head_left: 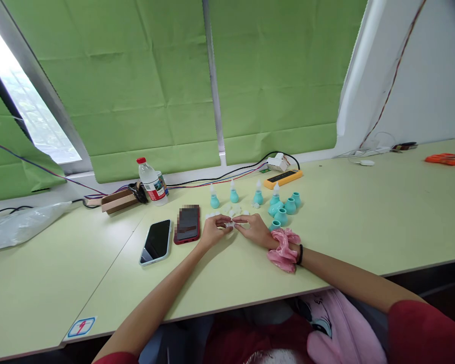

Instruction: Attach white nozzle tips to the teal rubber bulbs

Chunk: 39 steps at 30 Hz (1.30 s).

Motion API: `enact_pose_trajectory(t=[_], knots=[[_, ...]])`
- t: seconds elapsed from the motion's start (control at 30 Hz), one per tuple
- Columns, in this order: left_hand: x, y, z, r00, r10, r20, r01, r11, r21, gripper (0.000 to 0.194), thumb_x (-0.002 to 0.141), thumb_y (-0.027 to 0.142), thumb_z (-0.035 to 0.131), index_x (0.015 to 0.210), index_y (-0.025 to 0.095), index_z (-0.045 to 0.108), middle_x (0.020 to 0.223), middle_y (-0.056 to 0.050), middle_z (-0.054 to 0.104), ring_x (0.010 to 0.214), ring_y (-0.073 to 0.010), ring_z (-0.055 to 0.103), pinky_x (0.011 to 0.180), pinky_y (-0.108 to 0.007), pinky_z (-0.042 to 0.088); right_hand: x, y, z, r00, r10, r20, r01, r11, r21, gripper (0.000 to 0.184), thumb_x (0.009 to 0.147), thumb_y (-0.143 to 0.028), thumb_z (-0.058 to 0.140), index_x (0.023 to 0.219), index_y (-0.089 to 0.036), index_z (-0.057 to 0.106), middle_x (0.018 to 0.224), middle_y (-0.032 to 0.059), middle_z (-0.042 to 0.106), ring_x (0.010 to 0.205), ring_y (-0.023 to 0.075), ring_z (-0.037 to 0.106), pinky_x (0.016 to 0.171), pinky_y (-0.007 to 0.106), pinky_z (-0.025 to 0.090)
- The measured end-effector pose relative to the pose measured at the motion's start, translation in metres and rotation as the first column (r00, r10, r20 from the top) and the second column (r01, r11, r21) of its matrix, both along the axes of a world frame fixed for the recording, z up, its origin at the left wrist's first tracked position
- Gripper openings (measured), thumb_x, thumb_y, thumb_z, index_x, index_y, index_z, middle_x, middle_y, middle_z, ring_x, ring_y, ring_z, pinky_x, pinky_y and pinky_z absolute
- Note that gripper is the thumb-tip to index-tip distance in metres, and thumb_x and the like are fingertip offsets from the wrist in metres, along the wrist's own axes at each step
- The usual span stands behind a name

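My left hand [215, 230] and my right hand [255, 230] meet low over the table, fingertips almost touching. Between them they pinch a small whitish translucent piece [230, 224], too small to name. More whitish pieces [235, 210] lie just beyond my fingers. Behind these stand turquoise vase-shaped bases with pointed white tops, one at the left [214, 201], another beside it [234, 195], and more to the right [258, 196]. Several open turquoise bases without tops [290, 206] cluster beyond my right wrist, which wears a pink scrunchie [284, 250].
Two phones, one pale-cased [156, 242] and one red-cased [187, 224], lie left of my hands. Farther back are a red-capped bottle [151, 183], a cardboard tray [118, 200], cables and a yellow power strip [283, 179]. A plastic bag [23, 225] lies far left, an orange object [448, 159] far right.
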<state>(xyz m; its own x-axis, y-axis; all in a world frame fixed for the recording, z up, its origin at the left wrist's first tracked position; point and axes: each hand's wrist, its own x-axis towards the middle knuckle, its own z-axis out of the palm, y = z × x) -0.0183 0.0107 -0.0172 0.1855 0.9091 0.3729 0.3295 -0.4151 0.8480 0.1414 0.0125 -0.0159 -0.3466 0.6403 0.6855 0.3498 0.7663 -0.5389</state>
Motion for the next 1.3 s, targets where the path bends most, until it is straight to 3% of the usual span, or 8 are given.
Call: enact_pose_trajectory(t=[0.23,0.4,0.5,0.67,0.9,1.3], knots=[[0.000,-0.002,0.003,0.999,0.032,0.028,-0.032,0.999,-0.020,0.025,0.056,0.021,0.064,0.078,0.011,0.059,0.080,-0.009,0.064,0.073,-0.0173,0.060,0.067,-0.028,0.049,0.000,-0.002,0.001,0.999,0.022,0.024,-0.024,0.998,0.057,0.021,0.071,-0.014,0.050,0.087,-0.020,0.063,0.084,0.0014,0.065,0.076,0.0151,0.061,0.072,0.026,0.048],[0.000,-0.002,0.003,0.997,0.032,0.064,-0.029,0.999,-0.033,0.027,0.056,0.024,0.065,0.078,0.011,0.059,0.078,-0.009,0.064,0.070,-0.0174,0.061,0.065,-0.028,0.050,0.001,0.001,-0.003,0.988,-0.073,0.134,0.050,0.985,0.167,0.024,0.072,-0.016,0.049,0.093,-0.022,0.060,0.090,0.0014,0.063,0.083,0.0158,0.058,0.075,0.029,0.046],[0.000,-0.003,0.006,0.991,0.027,0.133,-0.019,0.998,-0.066,0.030,0.055,0.027,0.065,0.079,0.010,0.058,0.074,-0.008,0.064,0.066,-0.0179,0.061,0.059,-0.028,0.051,0.001,0.002,-0.005,0.967,-0.142,0.213,0.088,0.966,0.244,0.029,0.072,-0.015,0.048,0.099,-0.022,0.057,0.100,0.0035,0.059,0.092,0.0172,0.054,0.081,0.032,0.042],[0.001,-0.008,0.014,0.969,0.009,0.248,0.025,0.990,-0.136,0.034,0.056,0.030,0.066,0.080,0.009,0.057,0.061,-0.005,0.063,0.053,-0.0159,0.060,0.054,-0.027,0.051,0.001,0.003,-0.006,0.951,-0.134,0.279,0.047,0.953,0.298,0.034,0.072,-0.017,0.051,0.106,-0.020,0.051,0.105,0.0061,0.057,0.099,0.0186,0.050,0.089,0.038,0.036],[0.002,-0.011,0.015,0.944,0.005,0.329,0.057,0.982,-0.180,0.037,0.056,0.035,0.066,0.081,0.009,0.057,0.062,-0.005,0.065,0.059,-0.0186,0.062,0.062,-0.032,0.052,-0.001,0.003,-0.007,0.980,-0.100,0.170,0.059,0.971,0.230,0.040,0.072,-0.022,0.053,0.111,-0.018,0.046,0.102,0.0069,0.058,0.091,0.0181,0.055,0.078,0.031,0.045],[0.006,-0.015,0.018,0.951,0.013,0.308,0.045,0.983,-0.179,0.034,0.055,0.035,0.067,0.076,0.010,0.059,0.060,-0.005,0.065,0.057,-0.0183,0.062,0.060,-0.031,0.052,0.001,-0.001,-0.004,0.985,0.019,0.170,-0.041,0.991,0.124,0.047,0.072,-0.013,0.051,0.116,-0.023,0.037,0.098,0.0028,0.059,0.088,0.0152,0.057,0.073,0.027,0.046]])
